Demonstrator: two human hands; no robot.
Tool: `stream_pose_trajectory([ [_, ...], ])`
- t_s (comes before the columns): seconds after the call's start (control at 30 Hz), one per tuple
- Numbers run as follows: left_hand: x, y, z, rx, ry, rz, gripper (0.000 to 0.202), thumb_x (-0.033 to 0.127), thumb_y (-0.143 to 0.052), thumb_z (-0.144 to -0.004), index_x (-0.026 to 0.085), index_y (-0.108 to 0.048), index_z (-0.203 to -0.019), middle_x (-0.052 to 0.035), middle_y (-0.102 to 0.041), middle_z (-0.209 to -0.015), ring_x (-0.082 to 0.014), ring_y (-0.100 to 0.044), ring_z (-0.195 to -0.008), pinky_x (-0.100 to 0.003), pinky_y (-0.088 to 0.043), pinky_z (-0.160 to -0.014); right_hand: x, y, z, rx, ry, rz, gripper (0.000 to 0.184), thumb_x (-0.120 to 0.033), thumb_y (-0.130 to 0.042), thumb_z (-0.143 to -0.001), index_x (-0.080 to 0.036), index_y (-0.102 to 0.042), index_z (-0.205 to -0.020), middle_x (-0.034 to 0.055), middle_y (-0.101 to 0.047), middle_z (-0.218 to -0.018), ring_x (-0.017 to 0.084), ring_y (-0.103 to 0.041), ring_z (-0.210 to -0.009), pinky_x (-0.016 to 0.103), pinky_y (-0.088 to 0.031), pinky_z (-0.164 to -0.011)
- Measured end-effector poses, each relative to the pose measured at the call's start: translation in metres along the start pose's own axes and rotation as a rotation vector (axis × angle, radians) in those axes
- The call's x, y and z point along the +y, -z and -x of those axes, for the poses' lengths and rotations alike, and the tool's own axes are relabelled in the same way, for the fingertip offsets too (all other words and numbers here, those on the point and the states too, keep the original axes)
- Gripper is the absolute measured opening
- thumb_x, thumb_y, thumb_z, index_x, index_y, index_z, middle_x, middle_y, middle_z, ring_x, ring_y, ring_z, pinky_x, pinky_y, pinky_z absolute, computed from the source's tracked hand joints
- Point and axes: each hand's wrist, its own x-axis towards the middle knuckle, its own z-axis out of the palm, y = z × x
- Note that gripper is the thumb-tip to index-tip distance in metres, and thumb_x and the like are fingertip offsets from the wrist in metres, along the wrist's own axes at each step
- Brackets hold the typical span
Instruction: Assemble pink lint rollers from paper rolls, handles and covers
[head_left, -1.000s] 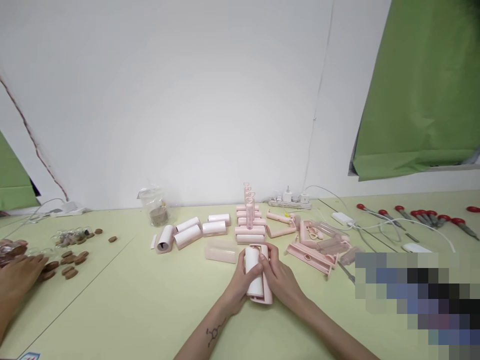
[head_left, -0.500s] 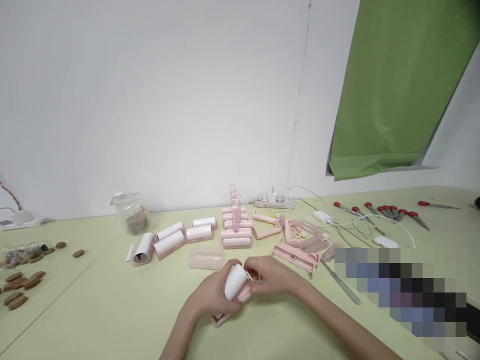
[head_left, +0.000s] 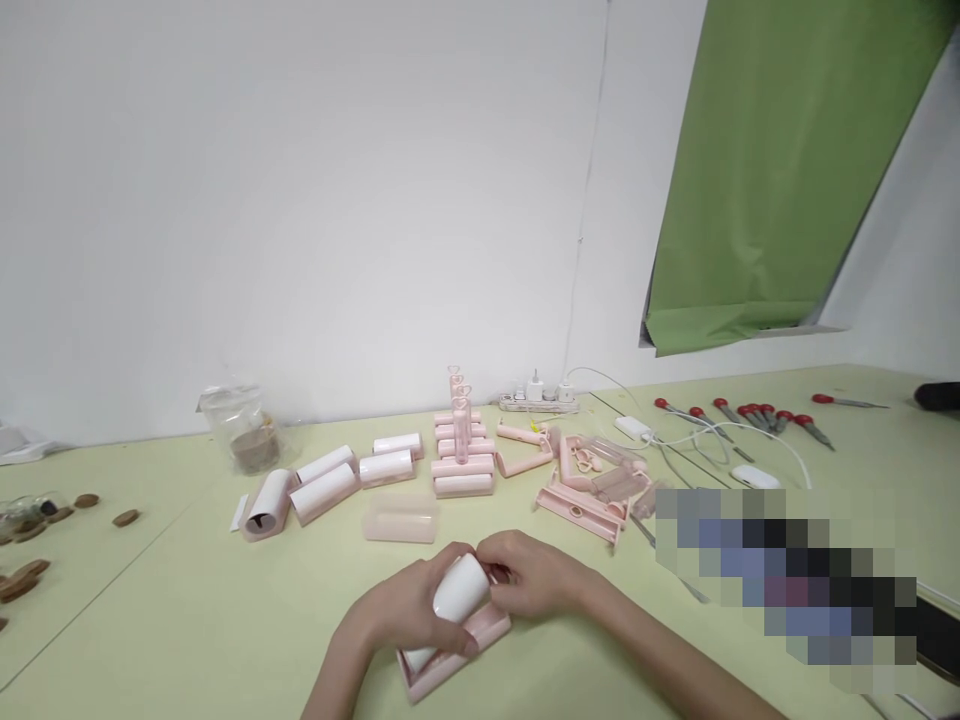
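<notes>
My left hand [head_left: 409, 607] is wrapped round a white lint roll [head_left: 460, 588], thumb along its lower side. The roll is tilted over a shallow pink case [head_left: 491, 628] on the table. At the roll's upper right end, my right hand [head_left: 529, 575] has its fingers pinched together; what they grip is hidden. Just beyond my hands lies a translucent pink cover [head_left: 401, 518]. Several more white rolls in pink cases, such as one white roll [head_left: 324, 492], rest to the left of it.
Pink handle parts [head_left: 581, 510] and clear pink covers [head_left: 619, 484] lie at the right. Red-handled tools [head_left: 766, 416], white cables and a power strip [head_left: 538, 402] are farther back. A plastic bag [head_left: 244, 430] and brown discs [head_left: 126, 517] are at the left.
Both hands have moved slightly down and left in view with the roll. More of the pink case shows beneath them. The whole view has shifted a little.
</notes>
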Motion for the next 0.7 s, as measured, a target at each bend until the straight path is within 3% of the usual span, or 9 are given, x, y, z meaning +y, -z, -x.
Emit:
stream_pose_trajectory([
  [0.27, -0.004, -0.004, 0.0, 0.145, 0.019, -0.121, 0.071, 0.045, -0.067, -0.051, 0.033, -0.039, -0.116, 0.0022, -0.058, -0.077, -0.0202, -0.054, -0.067, -0.021, -0.034, -0.049, -0.004, 0.003, 0.001, 0.208, -0.014, 0.227, 0.012, -0.014, -0.045, -0.061, -0.018, -0.048, -0.072, -0.0013, -0.051, -0.068, 0.011, -0.044, -0.061, 0.021, -0.029, -0.053],
  [0.5, -0.009, -0.005, 0.0, 0.162, 0.005, -0.166, 0.072, 0.049, -0.068, -0.047, 0.033, -0.043, -0.113, 0.0013, -0.06, -0.073, -0.023, -0.055, -0.065, -0.023, -0.034, -0.05, -0.001, -0.002, 0.002, 0.196, 0.04, 0.257, 0.016, -0.011, -0.044, -0.063, -0.018, -0.049, -0.077, 0.0004, -0.053, -0.073, 0.013, -0.048, -0.066, 0.022, -0.031, -0.055],
  [0.7, -0.004, -0.003, 0.0, 0.208, -0.041, -0.28, 0.084, 0.044, -0.065, -0.051, 0.035, -0.029, -0.126, -0.0012, -0.06, -0.1, -0.0259, -0.056, -0.084, -0.027, -0.039, -0.062, -0.002, -0.008, 0.0, 0.219, -0.003, 0.263, 0.016, -0.01, -0.042, -0.06, -0.018, -0.046, -0.074, -0.0004, -0.053, -0.071, 0.013, -0.047, -0.064, 0.023, -0.03, -0.054],
])
